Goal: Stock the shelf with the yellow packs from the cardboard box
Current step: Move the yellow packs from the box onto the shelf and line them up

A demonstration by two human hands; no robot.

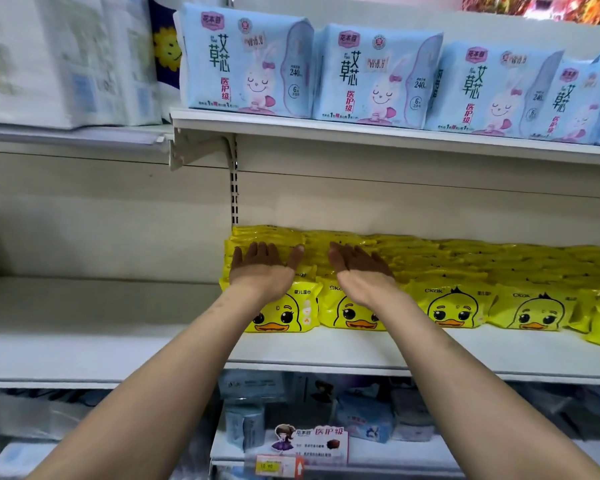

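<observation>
Glossy yellow packs (451, 308) printed with a duck face, stacked in rows on the white shelf (326, 355), faces toward the aisle, row running 9 to 3 o'clock. Left hand (262, 268) and right hand (359, 271) flat, fingers straight, pressing the stack tops at its 9 o'clock end
</observation>
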